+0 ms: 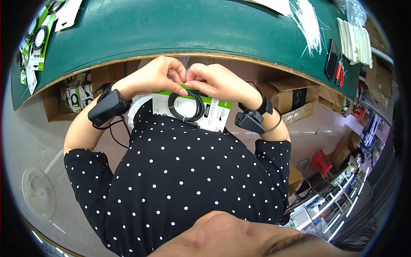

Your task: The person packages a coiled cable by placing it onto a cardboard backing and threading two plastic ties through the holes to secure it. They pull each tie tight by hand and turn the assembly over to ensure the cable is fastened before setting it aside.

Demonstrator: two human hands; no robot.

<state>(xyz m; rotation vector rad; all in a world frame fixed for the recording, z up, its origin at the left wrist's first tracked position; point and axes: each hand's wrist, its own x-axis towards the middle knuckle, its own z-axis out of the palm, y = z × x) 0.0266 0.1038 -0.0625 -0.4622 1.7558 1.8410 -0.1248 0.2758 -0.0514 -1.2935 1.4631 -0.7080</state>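
Close against my body, just past the table's near edge, is a green and white packaging card [214, 122] with a coiled black cable [201, 107] on its front. A thin white tie shows at the coil's lower side. My left hand [156, 77] is closed at the card's top edge, its thumb pressed on the green strip. Beside it, my right hand [220, 83] pinches the same edge, thumb against bent fingers. The fingertips of both hands nearly meet there. Whatever small piece may lie between them is hidden.
Across the front runs a green table [171, 30]. More carded cables [40, 38] lie at its left end. White zip ties [309, 28], a dark phone [332, 59], red-handled cutters [339, 76] and white strips [355, 42] sit rightward. Cardboard boxes [295, 113] stand below; a fan [38, 192] is left.
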